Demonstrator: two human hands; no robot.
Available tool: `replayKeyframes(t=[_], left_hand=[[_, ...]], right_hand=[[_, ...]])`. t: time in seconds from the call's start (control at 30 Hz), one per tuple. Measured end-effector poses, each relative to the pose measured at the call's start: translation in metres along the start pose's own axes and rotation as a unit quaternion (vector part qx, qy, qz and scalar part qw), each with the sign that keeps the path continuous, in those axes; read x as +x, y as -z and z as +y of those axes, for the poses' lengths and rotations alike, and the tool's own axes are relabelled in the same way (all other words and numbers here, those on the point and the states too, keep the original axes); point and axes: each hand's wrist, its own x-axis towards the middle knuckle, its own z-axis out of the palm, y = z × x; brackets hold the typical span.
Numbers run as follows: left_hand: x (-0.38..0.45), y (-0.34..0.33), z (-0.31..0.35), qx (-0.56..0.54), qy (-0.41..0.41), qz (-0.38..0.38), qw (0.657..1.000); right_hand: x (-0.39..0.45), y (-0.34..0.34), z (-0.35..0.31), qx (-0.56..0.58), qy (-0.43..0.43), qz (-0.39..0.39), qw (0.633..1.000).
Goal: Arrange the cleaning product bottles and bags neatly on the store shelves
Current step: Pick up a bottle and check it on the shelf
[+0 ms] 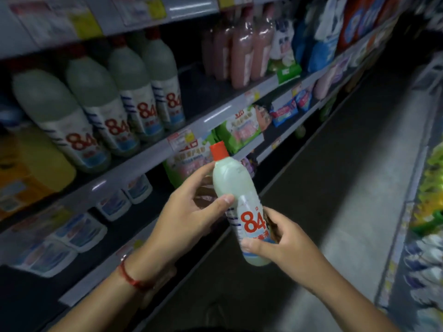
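- Head view: a long shelf unit runs from the lower left of the frame up to the upper right, its tiers edged with pale price rails.
- The aisle floor fills the right centre, dark near the shelves and lit further right; a second rack of packets lines the right edge.
- On the middle tier at left stands a row of four pale bottles marked 84, upright and close together, with dark red caps.
- At the far left edge, beside that row, sits a yellow container.
- Further along the same tier, at upper centre, stand pink bottles in a cluster, then blue and white bags toward the upper right.
- Green bags lie on the tier below, at centre, behind the held bottle.
- White tubs with blue labels sit on the low tier at lower left.
- The held 84 bottle, pale with an orange-red cap, is in mid-air at centre, tilted slightly left, in front of the shelves.
- The left hand has its grip curled round the bottle's upper body, thumb across the front.
- The right hand has its grip closed round the bottle's lower part, thumb over the label's bottom edge.
- A red cord bracelet circles the left wrist.
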Motion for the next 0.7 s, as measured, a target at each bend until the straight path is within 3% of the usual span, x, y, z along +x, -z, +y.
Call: replayKeyframes(t=[0.17, 0.37, 0.5, 0.63, 0.7], left_hand=[[0.031, 0.017, 0.007, 0.176, -0.059, 0.018, 0.982], [0.059, 0.032, 0.011, 0.408, -0.114, 0.105, 0.900], [0.076, 0.030, 0.008, 0.501, -0.053, 0.118, 0.856], [0.094, 0.020, 0.000, 0.518, 0.030, 0.126, 0.846], [0.102, 0.014, -0.007, 0.547, 0.043, 0.146, 0.823]], right_hand=[[0.051, 0.006, -0.017, 0.017, -0.009, -0.022, 1.000], [0.112, 0.016, -0.048, 0.035, 0.024, -0.035, 0.998], [0.158, 0.026, -0.073, 0.053, 0.034, -0.037, 0.997], [0.204, 0.038, -0.097, 0.089, 0.043, -0.070, 0.993], [0.230, 0.041, -0.106, 0.099, 0.045, -0.082, 0.991]])
